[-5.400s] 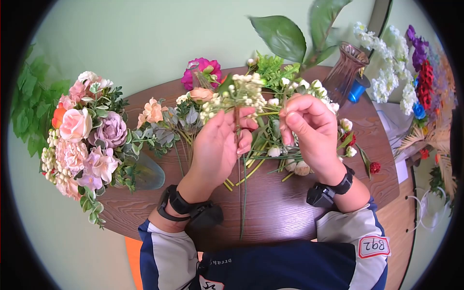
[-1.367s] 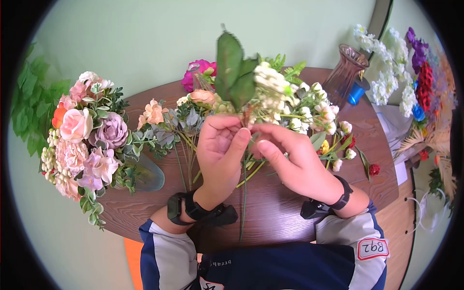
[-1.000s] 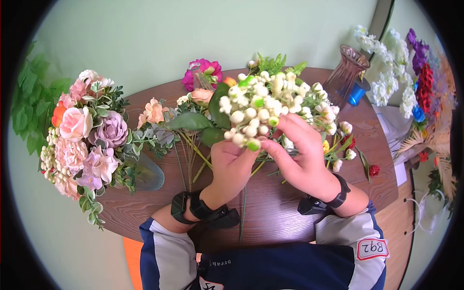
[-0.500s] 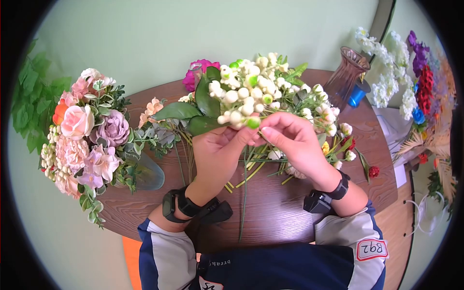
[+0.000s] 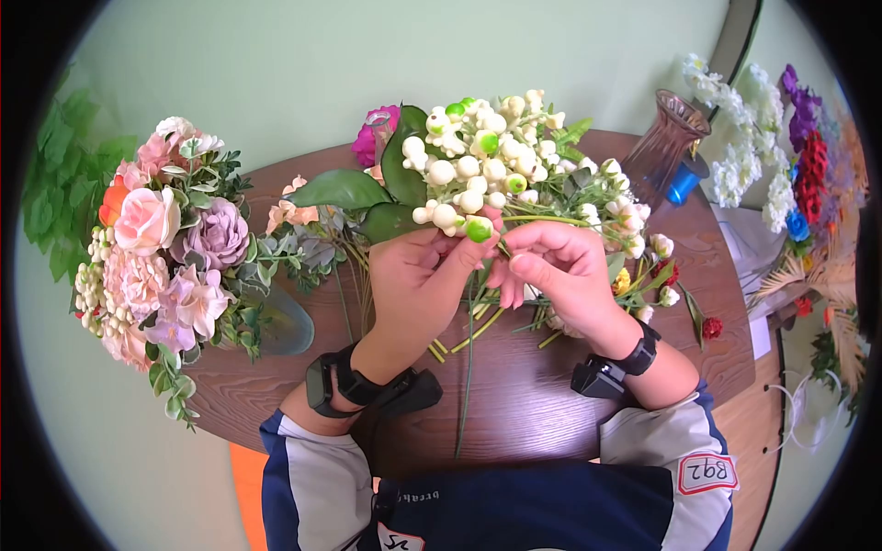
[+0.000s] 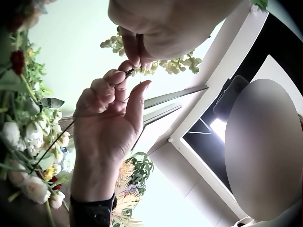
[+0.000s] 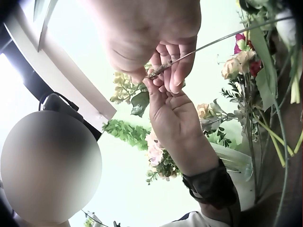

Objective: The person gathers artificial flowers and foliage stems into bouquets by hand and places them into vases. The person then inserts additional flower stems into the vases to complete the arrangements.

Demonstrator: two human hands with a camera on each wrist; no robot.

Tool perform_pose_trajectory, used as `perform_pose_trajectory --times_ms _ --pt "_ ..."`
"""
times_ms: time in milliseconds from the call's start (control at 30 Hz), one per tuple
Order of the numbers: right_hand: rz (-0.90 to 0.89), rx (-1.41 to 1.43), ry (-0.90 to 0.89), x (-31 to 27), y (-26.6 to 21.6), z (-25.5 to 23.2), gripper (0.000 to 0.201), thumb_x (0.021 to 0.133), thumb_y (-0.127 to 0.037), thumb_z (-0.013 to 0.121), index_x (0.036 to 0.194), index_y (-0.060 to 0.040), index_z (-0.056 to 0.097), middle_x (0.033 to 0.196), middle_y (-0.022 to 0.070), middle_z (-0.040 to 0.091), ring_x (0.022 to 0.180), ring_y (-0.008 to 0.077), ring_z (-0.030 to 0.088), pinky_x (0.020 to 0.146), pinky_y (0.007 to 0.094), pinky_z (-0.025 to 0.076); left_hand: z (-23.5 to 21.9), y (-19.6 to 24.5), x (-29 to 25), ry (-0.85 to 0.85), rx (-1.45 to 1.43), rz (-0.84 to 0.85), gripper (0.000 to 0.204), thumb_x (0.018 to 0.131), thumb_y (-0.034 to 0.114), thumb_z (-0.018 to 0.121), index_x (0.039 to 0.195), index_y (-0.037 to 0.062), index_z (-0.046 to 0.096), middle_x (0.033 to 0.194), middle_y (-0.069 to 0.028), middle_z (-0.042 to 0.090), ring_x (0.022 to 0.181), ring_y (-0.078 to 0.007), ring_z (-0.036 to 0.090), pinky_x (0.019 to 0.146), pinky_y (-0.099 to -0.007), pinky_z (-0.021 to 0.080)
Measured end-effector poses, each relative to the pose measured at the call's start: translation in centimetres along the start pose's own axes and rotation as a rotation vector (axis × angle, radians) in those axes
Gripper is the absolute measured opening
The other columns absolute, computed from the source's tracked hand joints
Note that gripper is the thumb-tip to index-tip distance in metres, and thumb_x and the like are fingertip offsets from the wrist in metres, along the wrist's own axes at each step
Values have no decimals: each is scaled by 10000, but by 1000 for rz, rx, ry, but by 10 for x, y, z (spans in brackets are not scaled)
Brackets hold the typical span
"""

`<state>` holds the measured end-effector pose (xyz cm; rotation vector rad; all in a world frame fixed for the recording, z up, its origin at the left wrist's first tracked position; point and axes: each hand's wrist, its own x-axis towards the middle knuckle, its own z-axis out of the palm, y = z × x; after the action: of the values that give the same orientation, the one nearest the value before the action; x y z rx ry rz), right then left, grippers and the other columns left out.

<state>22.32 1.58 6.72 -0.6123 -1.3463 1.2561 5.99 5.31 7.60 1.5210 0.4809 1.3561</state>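
Moved: your berry spray (image 5: 487,174), up slightly vs. 1s ago
L hand (image 5: 413,289): pinched stem (image 7: 163,68)
R hand (image 5: 570,280): you pinched it too, nearly closed

A pale green wall (image 5: 459,46) is seen behind the dark, wood-grained worktop (image 5: 248,395), whose far edge is curved. A glossy patch of light is reflected near its front edge. At the right, the wall is crossed by a dark vertical strip (image 5: 740,41), and light wood-toned flooring (image 5: 749,404) is shown below. In the left wrist view, a ceiling (image 6: 196,189) is crossed by a pale beam (image 6: 213,90), with brightness beside it.
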Motion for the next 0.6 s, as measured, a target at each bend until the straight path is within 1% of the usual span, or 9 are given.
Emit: perform_pose_trajectory --times_ms 67,100,167,267,367,400,500,533,600 --pt "-14 -38 123 -2 -2 4 144 853 -67 583 961 27 597 758 113 650 564 129 598 509 227 470 -1 -1 1 -31 117 24 190 830 -24 588 1015 -57 560 944 -124 628 724 -110 590 622 -213 481" --pt "-13 -38 124 -2 -2 3 144 853 -67 583 961 27 597 758 113 650 564 129 598 509 227 470 1 0 1 -32 117 24 190 830 -24 588 1015 -57 560 944 -124 628 724 -110 590 622 -213 481" --pt "-532 -841 123 -3 -1 0 111 802 -35 612 891 30 625 689 112 637 531 165 601 478 237 461 7 3 0 -60 -66 27 219 828 -35 584 1042 -56 544 941 -118 628 736 -108 586 624 -214 482" --pt "-650 -844 162 -1 -1 2 103 758 -20 634 849 29 635 634 102 613 512 190 599 461 248 456 8 6 -5 -53 -20 64 230 829 -42 580 1055 -50 537 934 -109 629 744 -107 585 627 -216 483" --pt "-671 -916 155 -2 -3 0 101 761 -21 638 849 28 636 625 92 614 506 183 601 454 254 457 2 3 -8 -93 99 96 219 836 -52 567 1052 -39 542 933 -103 630 751 -102 584 628 -214 481" --pt "-671 -917 153 -2 -3 0 101 761 -21 638 849 28 636 625 92 614 506 183 601 454 254 457 0 0 -8 -132 196 135 215 837 -55 563 1051 -37 544 935 -103 631 751 -100 583 627 -213 480" --pt "-565 -822 159 -3 -3 1 90 759 -22 641 836 24 638 615 92 611 498 183 599 453 260 460 -4 -6 -10 -136 232 130 203 841 -55 558 1042 -32 551 937 -103 631 745 -94 578 628 -211 476" --pt "-588 -841 158 -3 -2 0 87 755 -22 646 828 23 638 617 93 612 498 185 598 452 261 460 -3 -6 -9 -136 232 130 203 841 -55 558 1042 -32 551 937 -103 631 745 -94 578 628 -211 476" --pt "-609 -861 158 -2 -4 -1 84 751 -23 650 821 22 638 618 94 612 497 187 597 450 261 460 2 -6 -8 -43 40 56 153 815 6 557 932 -23 652 850 -80 668 713 -111 621 656 -241 507"
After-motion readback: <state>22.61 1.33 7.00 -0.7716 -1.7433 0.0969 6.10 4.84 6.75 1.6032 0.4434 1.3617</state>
